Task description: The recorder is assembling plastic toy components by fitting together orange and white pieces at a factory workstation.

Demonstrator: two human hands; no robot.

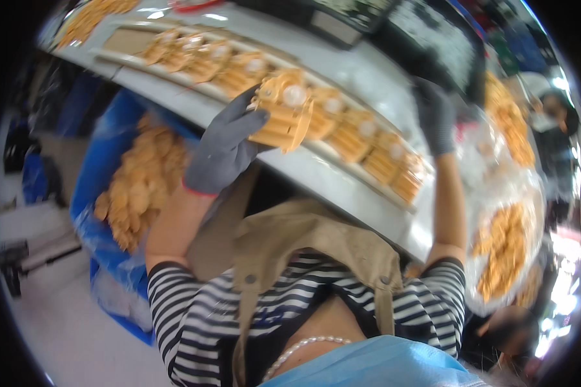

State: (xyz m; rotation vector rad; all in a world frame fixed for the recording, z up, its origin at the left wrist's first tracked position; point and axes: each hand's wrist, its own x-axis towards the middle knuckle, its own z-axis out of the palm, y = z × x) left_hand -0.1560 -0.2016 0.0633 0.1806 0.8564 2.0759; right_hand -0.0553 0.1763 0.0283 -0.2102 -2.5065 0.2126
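My left hand (221, 149), in a grey glove, grips a yellow-orange plastic housing (279, 124) by its left side. A round, clear whitish piece shows near the top of that housing. Behind it, a slanting row of similar housings (352, 137) stands on a long pale tray (135, 63). My right hand (435, 115), also gloved in grey, reaches out to the near edge of a black bin (426, 42) holding many small whitish pieces. Its fingers are dark and smeared, so whether they hold anything cannot be made out.
Left of me, a blue-lined container (90, 187) holds a heap of yellow-orange plastic parts (142, 180). More such parts (502, 251) fill a clear bag at the right. Another black bin (326, 22) stands at the far side of the white table (174, 97). People are farther off to the right.
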